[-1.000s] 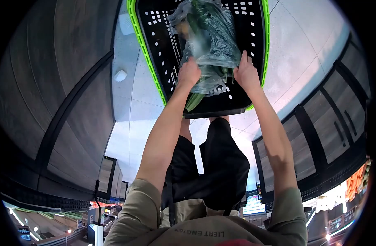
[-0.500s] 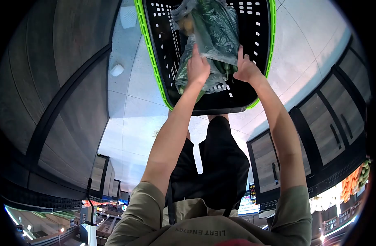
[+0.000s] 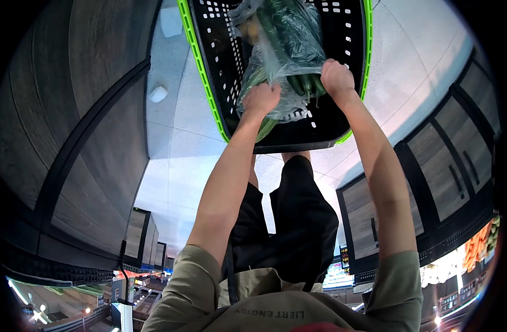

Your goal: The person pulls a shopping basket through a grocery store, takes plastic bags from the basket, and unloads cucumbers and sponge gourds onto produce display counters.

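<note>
Apparently, the step in hand is tugging the clear plastic bag (image 3: pixel 298 41) of dark green vegetables inside the black shopping basket (image 3: pixel 295 148), the right hand (image 3: pixel 337 77) clenched on its edge, the left hand (image 3: pixel 262 99) seemingly pinching film. Shifting it calls for an even pull; a paler green vegetable (image 3: pixel 268 129) lies beside the left wrist, and the high green rim (image 3: pixel 368 39) confines the right.

There is one basket (image 3: pixel 326 128), and of hands there are two: one left hand (image 3: pixel 261 99) and one right hand (image 3: pixel 338 79). Green vegetables (image 3: pixel 302 86) are several, but their exact number, and that of overlapping plastic bags (image 3: pixel 304 48), I cannot tell. On the floor (image 3: pixel 170 185) are two pale pieces (image 3: pixel 158 94).
</note>
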The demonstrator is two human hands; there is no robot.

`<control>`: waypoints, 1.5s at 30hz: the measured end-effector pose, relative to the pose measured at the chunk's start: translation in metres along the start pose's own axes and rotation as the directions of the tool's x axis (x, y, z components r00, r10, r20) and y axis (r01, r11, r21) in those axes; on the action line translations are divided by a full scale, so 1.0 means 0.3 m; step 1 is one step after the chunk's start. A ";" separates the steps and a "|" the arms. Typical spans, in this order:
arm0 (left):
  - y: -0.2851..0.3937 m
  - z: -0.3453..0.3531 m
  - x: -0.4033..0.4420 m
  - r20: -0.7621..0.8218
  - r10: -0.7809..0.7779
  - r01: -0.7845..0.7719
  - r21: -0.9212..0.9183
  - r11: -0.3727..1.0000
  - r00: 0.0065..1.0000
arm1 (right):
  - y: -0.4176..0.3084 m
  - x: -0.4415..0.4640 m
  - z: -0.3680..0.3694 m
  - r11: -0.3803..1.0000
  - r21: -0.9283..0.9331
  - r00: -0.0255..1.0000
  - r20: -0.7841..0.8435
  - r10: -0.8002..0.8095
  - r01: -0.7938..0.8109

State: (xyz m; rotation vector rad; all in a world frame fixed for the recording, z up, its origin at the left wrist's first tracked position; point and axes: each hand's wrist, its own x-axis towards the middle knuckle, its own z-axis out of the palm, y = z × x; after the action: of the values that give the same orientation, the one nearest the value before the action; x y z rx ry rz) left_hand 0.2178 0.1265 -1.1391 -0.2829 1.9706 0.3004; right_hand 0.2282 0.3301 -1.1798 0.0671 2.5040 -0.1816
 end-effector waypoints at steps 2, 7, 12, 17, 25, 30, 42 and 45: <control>-0.013 0.014 0.008 0.004 0.028 -0.028 0.029 0.999 1.000 | 0.002 -0.006 -0.012 0.997 -0.074 0.999 0.044 -0.029 0.032; 0.017 -0.031 -0.034 0.045 0.173 -0.169 -0.075 0.983 0.984 | 0.024 -0.024 -0.096 0.979 -0.140 0.988 0.062 -0.139 0.147; 0.088 -0.106 -0.129 -0.088 0.301 -0.313 -0.298 0.902 0.950 | 0.057 -0.006 -0.260 0.975 -0.090 0.966 0.178 -0.185 0.203; 0.105 -0.211 -0.284 -0.052 0.468 -0.445 -0.416 0.793 0.882 | 0.149 -0.059 -0.411 0.869 0.064 0.845 0.209 -0.493 0.491; -0.033 -0.432 -1.021 -0.163 0.781 -0.754 -0.434 0.492 0.603 | 0.219 -0.591 -0.783 0.415 0.043 0.400 0.193 -0.896 0.909; -0.150 -0.547 -1.635 -0.070 0.680 -0.268 -0.944 0.190 0.730 | -0.164 -1.082 -1.401 0.747 0.663 0.626 0.605 -0.493 -0.052; -0.374 -0.801 -2.139 -0.520 0.556 -0.410 -0.854 -0.321 0.648 | -0.616 -1.297 -1.698 0.125 0.966 0.558 0.233 -0.796 -0.226; -0.511 -0.826 -2.171 -0.506 0.563 -0.442 -0.859 -0.260 0.653 | -0.733 -1.324 -1.705 0.140 0.976 0.591 0.214 -0.778 -0.169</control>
State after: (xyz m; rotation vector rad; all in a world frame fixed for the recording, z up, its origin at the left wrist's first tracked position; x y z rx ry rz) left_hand 0.3174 -0.0606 -0.4578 -0.2365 1.2157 2.3764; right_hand 0.2299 0.1850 -0.5116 -0.1023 1.0929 -1.6846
